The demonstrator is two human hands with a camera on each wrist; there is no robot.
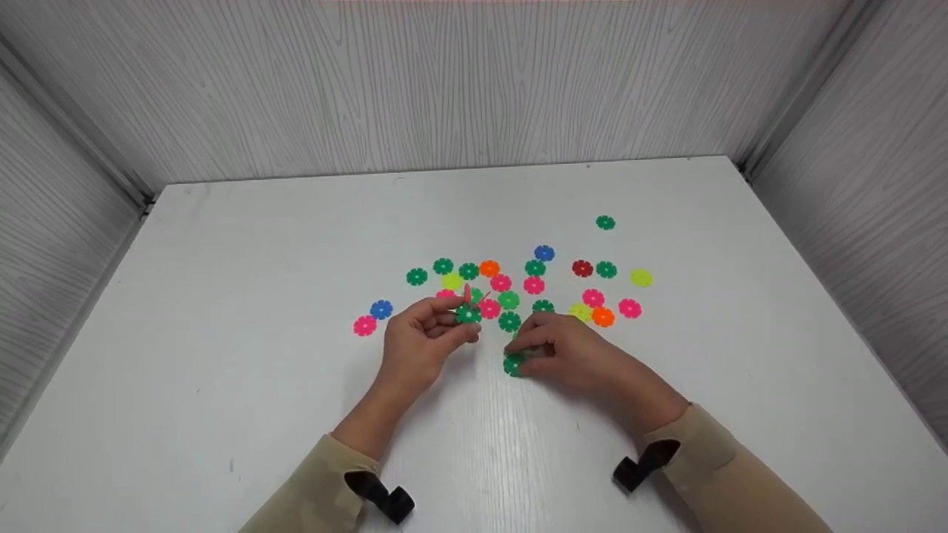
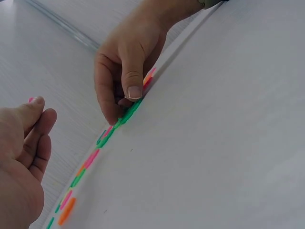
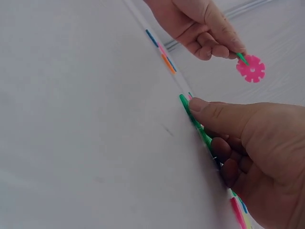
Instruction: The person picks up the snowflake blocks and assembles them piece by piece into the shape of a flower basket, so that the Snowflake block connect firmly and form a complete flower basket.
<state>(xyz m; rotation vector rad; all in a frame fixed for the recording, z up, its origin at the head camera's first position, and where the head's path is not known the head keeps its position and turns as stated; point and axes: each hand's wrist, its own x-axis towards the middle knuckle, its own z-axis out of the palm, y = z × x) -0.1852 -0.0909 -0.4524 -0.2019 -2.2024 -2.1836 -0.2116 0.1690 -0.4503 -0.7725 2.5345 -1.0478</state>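
My left hand point(image 1: 418, 340) is raised over the table, pinching a green notched disc point(image 1: 468, 314) between thumb and fingers. Slotted into that disc is a pink notched disc point(image 3: 251, 69), which stands at an angle to it. My right hand point(image 1: 570, 352) is low at the tabletop, thumb and curled fingers at the edges of another green notched disc point(image 1: 512, 365), partly covered by the fingertips. Just beyond the right fingertips lie a green disc point(image 1: 509, 321) and a second green disc point(image 1: 543, 306).
Several notched plastic discs spread over the middle of the white table point(image 1: 259, 355), among them a blue disc point(image 1: 544, 253), a dark red disc point(image 1: 582, 268) and an orange disc point(image 1: 603, 317). A pink disc point(image 1: 364, 326) lies left of the left hand. Wood-grain panels point(image 1: 444, 89) enclose the table.
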